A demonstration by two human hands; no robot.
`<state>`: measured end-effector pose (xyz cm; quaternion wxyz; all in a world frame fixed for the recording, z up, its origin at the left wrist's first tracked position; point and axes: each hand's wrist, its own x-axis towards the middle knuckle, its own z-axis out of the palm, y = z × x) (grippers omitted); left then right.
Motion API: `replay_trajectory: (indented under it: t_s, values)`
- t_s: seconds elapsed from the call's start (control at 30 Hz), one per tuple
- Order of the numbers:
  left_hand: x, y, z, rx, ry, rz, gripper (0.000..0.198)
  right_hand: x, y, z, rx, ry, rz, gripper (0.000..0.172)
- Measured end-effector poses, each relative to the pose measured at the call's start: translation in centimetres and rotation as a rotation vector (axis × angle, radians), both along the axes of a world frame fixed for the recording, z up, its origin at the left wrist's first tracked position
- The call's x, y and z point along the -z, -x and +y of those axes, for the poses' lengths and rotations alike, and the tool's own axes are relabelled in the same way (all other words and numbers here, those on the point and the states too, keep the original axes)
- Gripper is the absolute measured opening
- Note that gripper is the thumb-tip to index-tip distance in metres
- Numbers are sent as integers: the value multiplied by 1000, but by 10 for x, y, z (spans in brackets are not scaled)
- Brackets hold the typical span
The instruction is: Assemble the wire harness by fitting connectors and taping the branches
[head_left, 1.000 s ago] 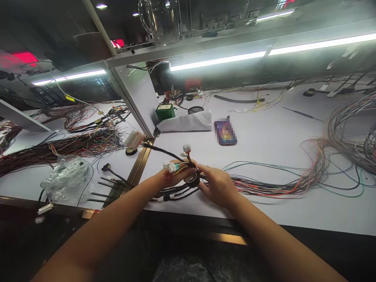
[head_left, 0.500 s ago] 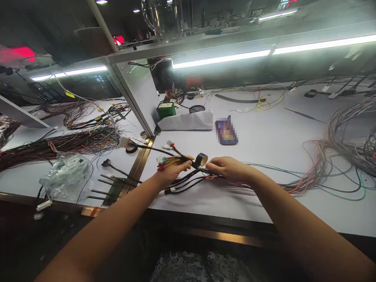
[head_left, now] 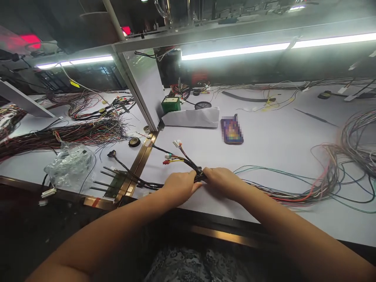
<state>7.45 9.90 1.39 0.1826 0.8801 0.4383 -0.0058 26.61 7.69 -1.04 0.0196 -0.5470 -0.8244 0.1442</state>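
Observation:
My left hand [head_left: 180, 186] is closed round a wire harness [head_left: 189, 160], just left of where the wires bunch together. Close against it, my right hand [head_left: 221, 181] grips the same bundle with thumb and fingers. Between the thumbs shows a small dark piece, probably the black tape roll, mostly covered by the fingers. Short branches fan out beyond my left hand, ending in white connectors [head_left: 177, 143] and a red connector [head_left: 166, 162]. Black-sleeved branches [head_left: 149, 185] run off to the left. Loose wires [head_left: 273, 196] trail to the right from under my right hand.
A phone with a blurred screen [head_left: 232, 130] lies behind my hands. Near the divider are a folded white sheet [head_left: 190, 118] and a green box [head_left: 171, 104]. To the left are a plastic bag [head_left: 69, 166], a tape roll [head_left: 134, 142] and a pegged board [head_left: 116, 184].
Both hands have come together on the harness. The black tape roll, standing plainly between them before, is now mostly covered. The view has shifted slightly, and the harness lies lower and nearer me.

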Motion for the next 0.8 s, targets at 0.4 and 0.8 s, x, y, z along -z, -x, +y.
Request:
replay_trajectory:
  t_s: [0.4,0.8]
  values:
    - [-11,-9,10,-68,529,-307,32,-8,-5,-10,-49,165,239,25]
    - [-4,5,10,-277,1164,-726,53,0,3,-20,-88,24,164,22]
